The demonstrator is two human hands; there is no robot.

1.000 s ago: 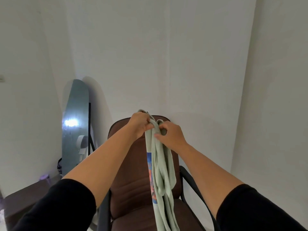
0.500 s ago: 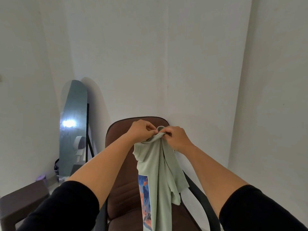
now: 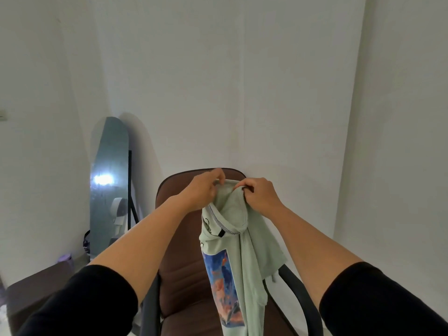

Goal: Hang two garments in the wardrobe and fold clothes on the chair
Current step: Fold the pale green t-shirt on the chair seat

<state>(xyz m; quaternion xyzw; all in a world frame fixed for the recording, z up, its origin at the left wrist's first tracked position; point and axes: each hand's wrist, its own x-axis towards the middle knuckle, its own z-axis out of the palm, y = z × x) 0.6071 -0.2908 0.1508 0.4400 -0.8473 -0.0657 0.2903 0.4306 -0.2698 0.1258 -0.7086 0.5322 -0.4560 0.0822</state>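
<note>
While the pale green T-shirt (image 3: 232,258) hangs in front of the brown chair (image 3: 179,275), the left hand (image 3: 202,190) pinches its top edge at 11 o'clock and the right hand (image 3: 260,195) grasps it at 1 o'clock; a mirror (image 3: 109,185) leans against the wall at 9 o'clock.

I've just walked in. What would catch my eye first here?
Two bare hands, left hand and right hand, pinch the top of a pale green T-shirt with a colourful print, dangling over a brown office chair. At far left a tall mirror leans against the white wall, reflecting a bright light.
</note>
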